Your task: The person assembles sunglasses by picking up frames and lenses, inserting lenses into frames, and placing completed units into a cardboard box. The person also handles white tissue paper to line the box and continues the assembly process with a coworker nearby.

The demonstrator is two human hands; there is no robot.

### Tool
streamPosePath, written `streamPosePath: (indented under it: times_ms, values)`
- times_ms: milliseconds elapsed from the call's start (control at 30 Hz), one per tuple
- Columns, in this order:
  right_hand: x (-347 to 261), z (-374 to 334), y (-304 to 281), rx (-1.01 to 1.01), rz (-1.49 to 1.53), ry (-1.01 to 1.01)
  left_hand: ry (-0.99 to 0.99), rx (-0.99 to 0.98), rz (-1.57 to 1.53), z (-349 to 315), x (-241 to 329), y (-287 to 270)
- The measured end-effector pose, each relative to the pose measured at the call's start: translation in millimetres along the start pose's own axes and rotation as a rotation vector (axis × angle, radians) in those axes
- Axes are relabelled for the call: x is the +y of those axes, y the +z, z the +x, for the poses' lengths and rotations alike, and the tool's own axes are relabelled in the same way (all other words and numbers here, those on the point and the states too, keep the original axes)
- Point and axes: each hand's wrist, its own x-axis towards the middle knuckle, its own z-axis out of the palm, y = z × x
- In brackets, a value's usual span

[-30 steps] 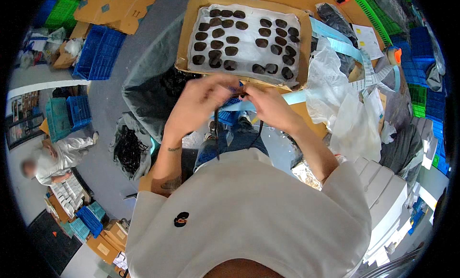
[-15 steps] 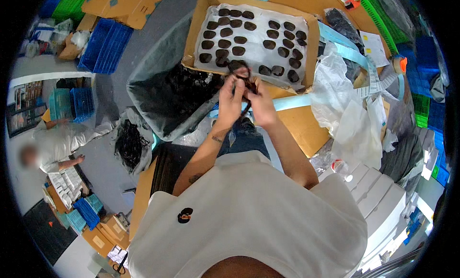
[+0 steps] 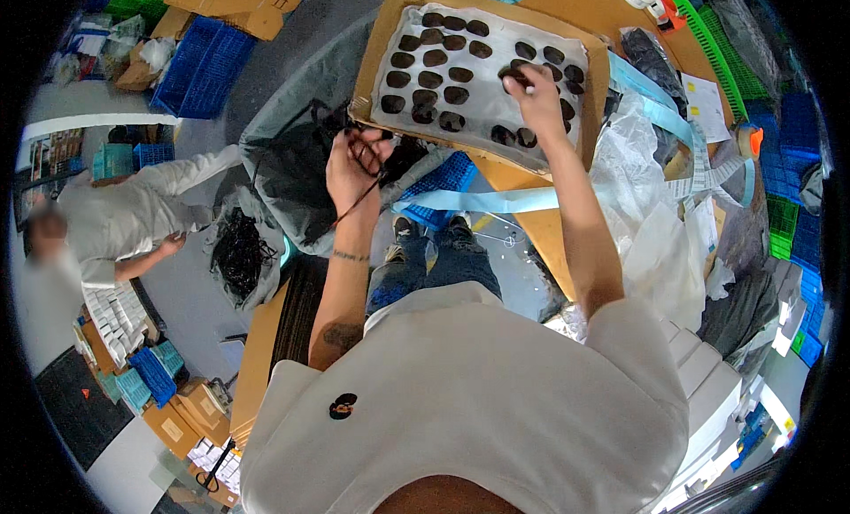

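My left hand (image 3: 356,173) is closed around a thin black looped strip (image 3: 365,153), whose tail hangs past my wrist. It is beside the near left corner of a shallow cardboard box (image 3: 595,115). A white sheet (image 3: 487,80) lines the box, and dark, rounded, lens-like pieces (image 3: 456,95) lie on it in rough rows. Over the right half of the box, my right hand (image 3: 537,93) pinches one dark rounded piece (image 3: 512,74) between thumb and fingers. Left of the box, a large grey lined bin (image 3: 301,200) holds a black tangle, partly behind my left hand.
Crumpled white plastic (image 3: 633,186) and a pale blue strip (image 3: 496,200) lie to the right. A smaller bag of black strips (image 3: 237,257) stands on the floor at left. Another person (image 3: 124,217) in a white top is there. White boxes (image 3: 699,372) are stacked at my right.
My hands were together at the box's near edge and have parted. The left has moved left with the black strip; the right has moved over the box with a dark piece.
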Motion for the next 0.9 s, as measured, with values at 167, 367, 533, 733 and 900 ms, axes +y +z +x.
streamPosePath:
  times_ms: [167,367,533,733,900]
  values:
    - [45,59,44,-0.275,-0.161,0.27,-0.087,0.071,0.145,-50,5,-25]
    - [9,44,60,-0.175,-0.589,0.261,-0.131,0.034,0.168,-81,-8,-31]
    - [-116,-22,-50,-0.128,0.258,0.326,-0.004,-0.111,0.382,-67,-15,-2]
    - [-209,-158,-105,-0.021,0.301,-0.007,0.529,-0.306,0.878,-83,-71,66]
    - [-147,-212,-117,0.267,0.298,0.448,0.452,-1.099,0.88,-162,-129,100]
